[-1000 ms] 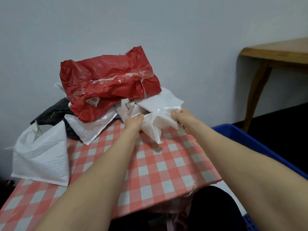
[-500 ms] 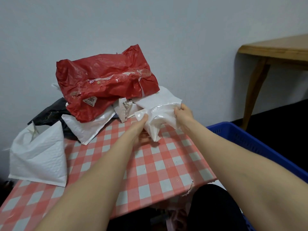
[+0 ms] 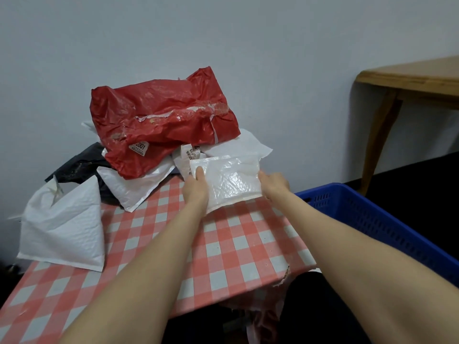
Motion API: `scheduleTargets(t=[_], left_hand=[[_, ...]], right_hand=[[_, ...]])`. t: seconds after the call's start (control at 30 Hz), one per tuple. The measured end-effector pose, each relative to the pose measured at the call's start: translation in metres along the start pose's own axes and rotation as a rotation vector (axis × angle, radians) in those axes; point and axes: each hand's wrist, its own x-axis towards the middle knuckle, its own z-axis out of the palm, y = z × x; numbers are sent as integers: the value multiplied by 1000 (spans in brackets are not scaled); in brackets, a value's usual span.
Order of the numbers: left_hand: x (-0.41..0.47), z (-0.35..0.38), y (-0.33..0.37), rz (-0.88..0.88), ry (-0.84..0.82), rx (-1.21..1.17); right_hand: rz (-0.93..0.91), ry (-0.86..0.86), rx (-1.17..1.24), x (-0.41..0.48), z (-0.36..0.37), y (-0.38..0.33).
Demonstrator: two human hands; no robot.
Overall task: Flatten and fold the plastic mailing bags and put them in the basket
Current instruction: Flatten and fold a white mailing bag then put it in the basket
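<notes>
A small white bubble mailer (image 3: 229, 181) is spread out flat between my two hands at the far edge of the checked table (image 3: 223, 244). My left hand (image 3: 195, 187) grips its left edge, thumb on top. My right hand (image 3: 273, 183) grips its right edge. Behind it a crumpled red mailing bag (image 3: 161, 125) tops a pile of white mailers (image 3: 139, 184) and a black bag (image 3: 79, 165). The blue basket (image 3: 372, 219) stands to the right of the table, its inside mostly hidden by my right arm.
Another white bubble mailer (image 3: 64, 224) stands tented on the table's left side. A wooden table (image 3: 409, 80) with a curved leg is at the far right. The grey wall is right behind the pile.
The white mailer was bunched up between my hands; now it is pulled open and flat, with my hands moved apart to its left and right edges.
</notes>
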Motion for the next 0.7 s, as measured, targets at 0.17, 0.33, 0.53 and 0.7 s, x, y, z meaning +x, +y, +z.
scheduleTargets(t=[0.17,0.33,0.53,0.7], left_hand=[[-1,-7,-7,47,-31,113],[-5,-23,-23,106,13,328],[-2,-35,-39,96,18,483],[3,-37,-41,492,118,769]], right_hand=[[-46,-93,118,-11,4,6],[-144,-20,-5,-15,20,7],[-112,18,-110,-17,37,1],[-456,118,-385,-25,40,-15]])
